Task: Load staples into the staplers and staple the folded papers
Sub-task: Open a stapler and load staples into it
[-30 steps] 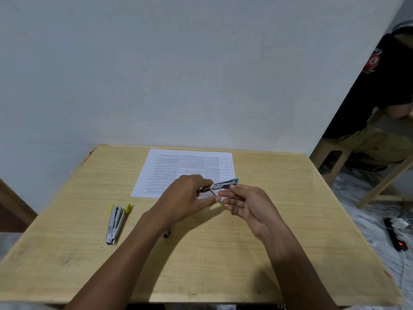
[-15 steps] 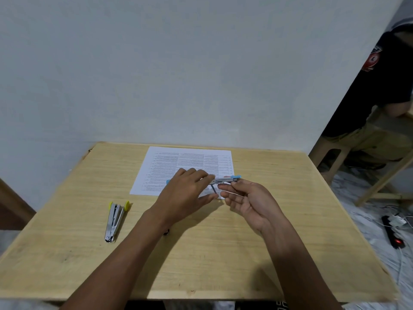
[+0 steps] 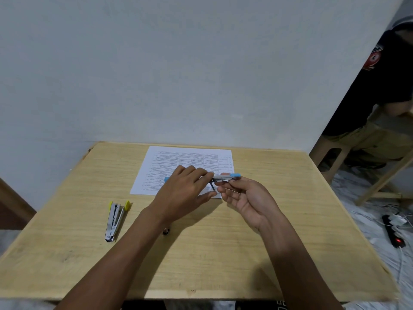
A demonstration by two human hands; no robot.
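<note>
I hold a small metal stapler with blue ends above the near edge of a printed paper sheet. My left hand grips its left part from above, palm down. My right hand holds its right part with the fingertips, palm up. A thin metal piece hangs down from the stapler between my hands. A second metal stapler with yellow ends lies spread apart on the table to the left, untouched.
The wooden table stands against a pale wall. A small dark object lies under my left forearm. At the right, a seated person is on a wooden stool, and a power strip with cables lies on the floor.
My left hand has flattened over the stapler and the blue end now shows left of it. Both hands stay at the paper's near edge.
</note>
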